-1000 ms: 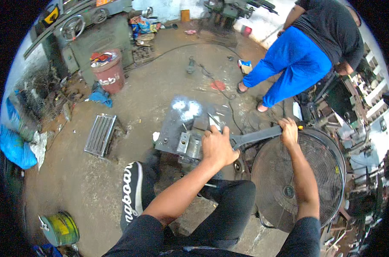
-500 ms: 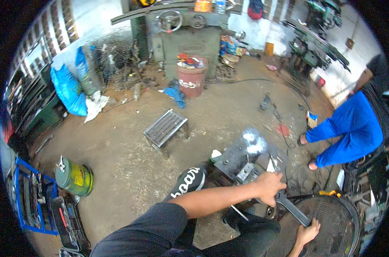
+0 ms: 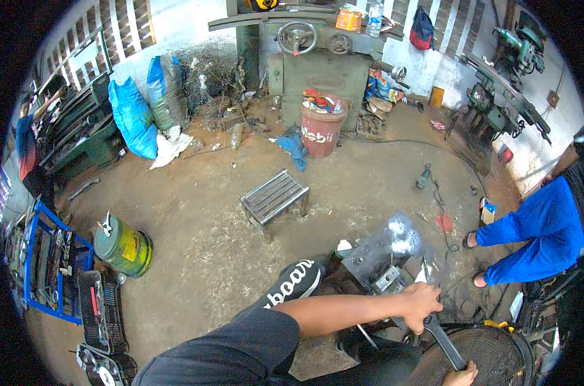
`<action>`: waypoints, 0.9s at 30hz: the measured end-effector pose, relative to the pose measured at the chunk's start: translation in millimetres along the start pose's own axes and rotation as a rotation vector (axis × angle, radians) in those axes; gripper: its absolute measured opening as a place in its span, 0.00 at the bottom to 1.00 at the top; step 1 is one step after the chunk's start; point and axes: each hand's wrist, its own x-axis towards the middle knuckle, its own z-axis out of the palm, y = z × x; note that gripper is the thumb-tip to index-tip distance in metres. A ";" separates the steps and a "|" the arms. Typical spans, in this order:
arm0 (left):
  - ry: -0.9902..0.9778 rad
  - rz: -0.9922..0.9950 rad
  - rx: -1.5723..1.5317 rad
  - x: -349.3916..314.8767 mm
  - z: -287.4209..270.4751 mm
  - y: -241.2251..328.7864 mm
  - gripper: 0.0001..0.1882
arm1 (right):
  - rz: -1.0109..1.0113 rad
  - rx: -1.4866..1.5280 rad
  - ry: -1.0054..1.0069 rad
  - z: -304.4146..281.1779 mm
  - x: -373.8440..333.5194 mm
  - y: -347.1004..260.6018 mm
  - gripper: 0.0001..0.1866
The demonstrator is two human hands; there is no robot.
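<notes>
Wrench (image 3: 446,344), lower right of the frame, judged heavy and stiff, is best held at its handle end, where the right hand (image 3: 461,374) grips; left hand (image 3: 422,305) lies over its head, closure not determinable.

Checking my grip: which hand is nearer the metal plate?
Your left hand, at the nearer end of the dark tool; your right hand grips its farther end.
</notes>
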 end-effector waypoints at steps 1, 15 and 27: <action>-0.041 0.032 -0.025 1.4 -0.5 -2.9 0.33 | 0.052 -0.091 -0.039 -13.1 -17.9 -8.7 0.10; -0.530 0.480 0.027 26.0 -23.9 -29.6 0.36 | 0.286 0.171 -0.696 -218.4 -142.0 -130.3 0.26; 0.163 -0.589 0.026 13.5 -5.8 38.5 0.40 | -0.626 0.135 -0.124 78.7 195.8 5.7 0.08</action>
